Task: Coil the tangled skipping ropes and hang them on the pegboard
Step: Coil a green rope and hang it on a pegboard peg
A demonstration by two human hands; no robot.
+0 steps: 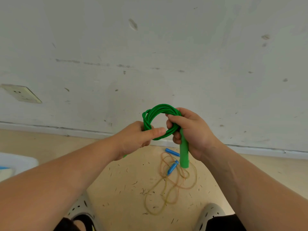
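A green skipping rope (158, 112) is wound into a round coil and held up in front of the wall. My left hand (138, 139) grips the coil's lower left side, thumb lying across the strands. My right hand (191, 130) grips the coil's right side together with a green handle (184, 154) that points down out of the fist. A second rope (168, 190), thin and orange-tan with two blue handles (172, 167), lies tangled in loose loops on the floor below my hands. No pegboard is in view.
A scuffed white wall (150, 55) with a socket plate (21, 94) at the left rises straight ahead. The tan floor (116, 180) is strewn with small dark bits. My two grey perforated shoes (210, 212) show at the bottom. A white object (18, 162) sits at the left edge.
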